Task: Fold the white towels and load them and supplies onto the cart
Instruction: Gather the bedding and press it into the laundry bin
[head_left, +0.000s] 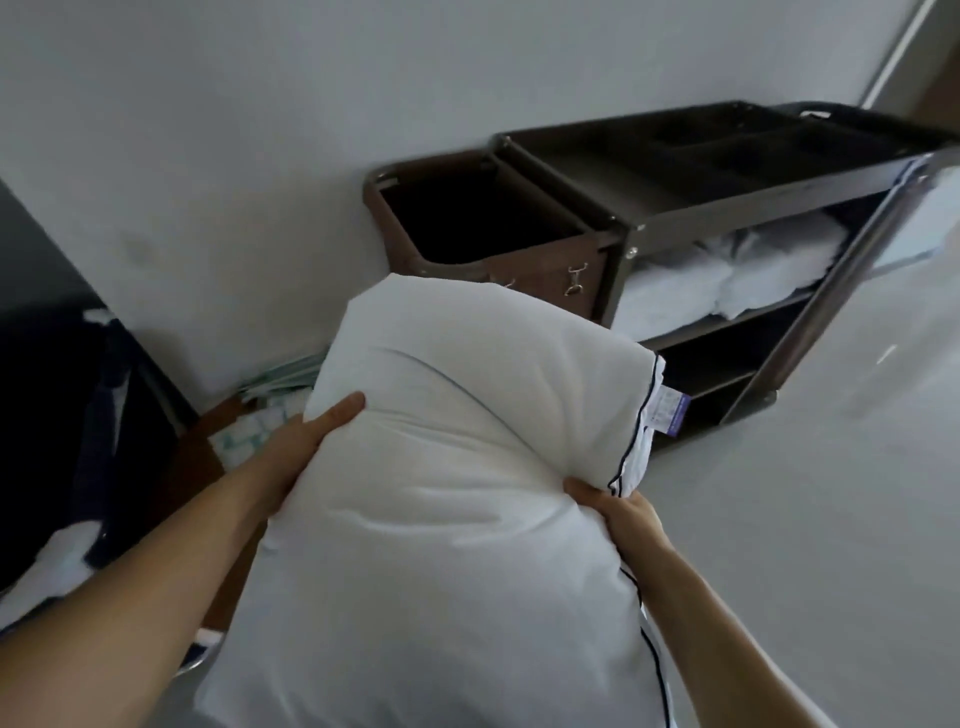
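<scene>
Left hand (306, 441) and right hand (618, 514) each grip the white pillow (457, 467), which hides a corner of the brown bag (545, 265) at twelve o'clock; cart (753, 200) with white linens (727, 270) at two.

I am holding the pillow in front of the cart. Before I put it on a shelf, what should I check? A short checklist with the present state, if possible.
1. Grip of left hand on the pillow, at its side: ok.
2. Grip of right hand on the pillow's piped edge: ok.
3. Free shelf on the cart: ok, the one under the linen looks bare.
4. Floor between you and the cart: cannot tell, the pillow hides part of it.
5. Pillow fits that shelf: cannot tell.
</scene>
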